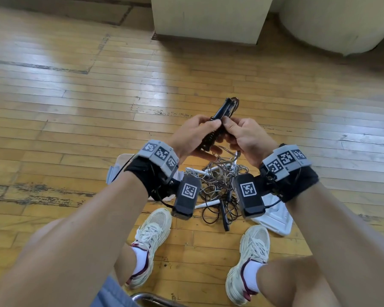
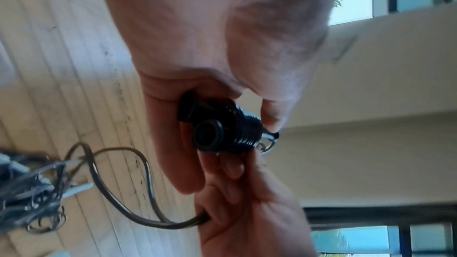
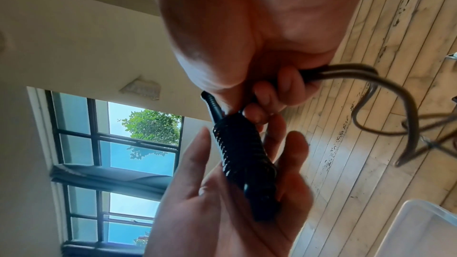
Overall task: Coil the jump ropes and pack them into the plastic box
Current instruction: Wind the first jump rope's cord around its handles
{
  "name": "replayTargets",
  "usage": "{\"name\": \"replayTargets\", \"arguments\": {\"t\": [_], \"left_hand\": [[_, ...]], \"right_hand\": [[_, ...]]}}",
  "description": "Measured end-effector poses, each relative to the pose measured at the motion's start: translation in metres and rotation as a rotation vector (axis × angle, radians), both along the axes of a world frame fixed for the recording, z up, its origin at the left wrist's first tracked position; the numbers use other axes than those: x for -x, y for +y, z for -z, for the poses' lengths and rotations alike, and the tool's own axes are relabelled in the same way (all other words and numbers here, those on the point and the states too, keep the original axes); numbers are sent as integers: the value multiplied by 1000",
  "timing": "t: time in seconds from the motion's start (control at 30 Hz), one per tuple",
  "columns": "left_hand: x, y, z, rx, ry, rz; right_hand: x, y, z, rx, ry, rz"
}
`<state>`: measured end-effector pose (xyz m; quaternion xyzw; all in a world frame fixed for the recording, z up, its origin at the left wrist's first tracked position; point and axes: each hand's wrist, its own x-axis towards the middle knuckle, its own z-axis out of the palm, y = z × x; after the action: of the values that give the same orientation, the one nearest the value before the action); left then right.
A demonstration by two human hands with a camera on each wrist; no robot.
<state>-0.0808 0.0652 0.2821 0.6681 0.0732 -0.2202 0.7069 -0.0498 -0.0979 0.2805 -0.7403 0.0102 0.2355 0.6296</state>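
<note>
Both hands hold one black jump rope (image 1: 222,116) up over the floor. Its two handles lie together with cord wound round them in tight turns (image 3: 242,155). My left hand (image 1: 205,127) grips this wound bundle (image 2: 222,130) between thumb and fingers. My right hand (image 1: 230,127) pinches the bundle's top, and its curled fingers hold loose cord strands (image 3: 346,71) that hang down to the floor. A translucent plastic box (image 1: 114,169) sits on the floor behind my left wrist, mostly hidden; one corner of it (image 3: 425,228) shows in the right wrist view.
A tangled pile of other jump ropes (image 1: 217,182) with white and black handles lies on the wooden floor between my feet and the box. A white plastic lid-like piece (image 1: 275,218) lies to the right. A cream pillar base (image 1: 208,18) stands farther ahead.
</note>
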Motion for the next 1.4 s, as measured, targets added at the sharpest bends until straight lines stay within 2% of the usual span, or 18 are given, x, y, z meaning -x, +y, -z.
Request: {"name": "replayTargets", "arguments": {"t": [0.1,0.27,0.33,0.43,0.5,0.63,0.73,0.87,0.97,1.1,1.13,1.3,1.4], "left_hand": [[-2,7,4,83,40,41],[-1,5,9,-9,-137,-1],[-2,4,12,-194,-249,19],[-3,3,18,-623,-405,73],[-1,1,23,-860,-502,69],[2,-3,34,-1007,-670,15],[4,-7,40,-1088,-659,20],[11,-15,39,-982,-657,84],[7,-11,29,-788,-583,96],[0,-1,13,-251,-174,25],[0,0,10,-185,-142,25],[-2,8,7,-208,-279,-69],[-1,11,7,-298,-356,-84]], "right_hand": [[0,-3,2,-8,-8,-20],[-3,-4,7,96,-27,-16],[-4,-2,8,202,-35,-33],[0,4,11,373,-26,-114],[3,8,9,417,-31,-112],[3,13,4,232,52,-9],[5,13,5,99,133,63],[4,5,11,154,53,169],[2,0,11,54,23,192],[0,0,2,-115,47,176],[0,0,1,-121,50,163],[0,-2,-7,-160,129,66],[-3,-7,-12,-72,158,-4]]}}
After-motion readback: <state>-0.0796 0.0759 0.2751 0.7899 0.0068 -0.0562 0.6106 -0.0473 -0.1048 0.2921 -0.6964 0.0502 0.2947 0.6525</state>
